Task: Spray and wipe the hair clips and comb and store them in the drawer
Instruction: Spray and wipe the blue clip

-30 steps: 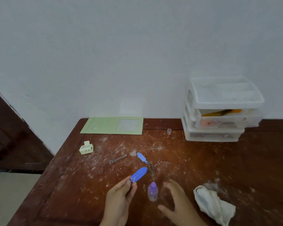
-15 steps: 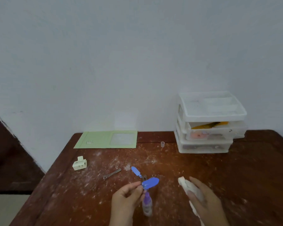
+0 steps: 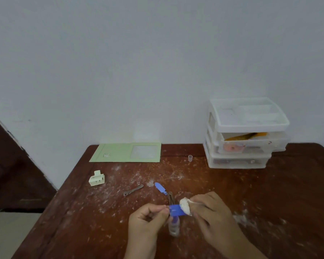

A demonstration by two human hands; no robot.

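Blue clip (image 3: 176,210) between left hand (image 3: 148,222), cloth (image 3: 185,206).

Spray bottle (image 3: 174,226) directly beneath hands (image 3: 178,217)

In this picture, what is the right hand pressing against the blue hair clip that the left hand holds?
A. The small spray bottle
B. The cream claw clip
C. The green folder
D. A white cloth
D. The right hand grips a bunched white cloth that touches the end of the blue hair clip, which the left hand pinches above the small spray bottle.
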